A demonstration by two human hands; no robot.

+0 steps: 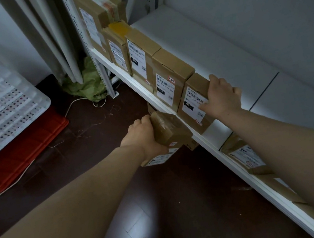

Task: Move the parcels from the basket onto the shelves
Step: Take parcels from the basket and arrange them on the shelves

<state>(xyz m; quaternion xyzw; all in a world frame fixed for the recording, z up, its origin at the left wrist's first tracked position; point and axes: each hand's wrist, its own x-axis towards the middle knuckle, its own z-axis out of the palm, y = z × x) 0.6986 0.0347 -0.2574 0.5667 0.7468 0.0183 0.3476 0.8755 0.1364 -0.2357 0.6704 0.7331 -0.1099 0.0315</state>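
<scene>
The left hand (144, 136) has its fingers wrapped round a taped parcel (171, 131), a shiny brown box, just off the front edge of the white shelf (213, 54). The right hand (222, 97) grips the end parcel (192, 105), thumb on top, a finger on its white label. It stands last in a row of cardboard boxes (143, 54) along that edge. Behind and right of the row, the smooth shelf has lots of open room. The white basket (0, 112) with little holes sits far left
</scene>
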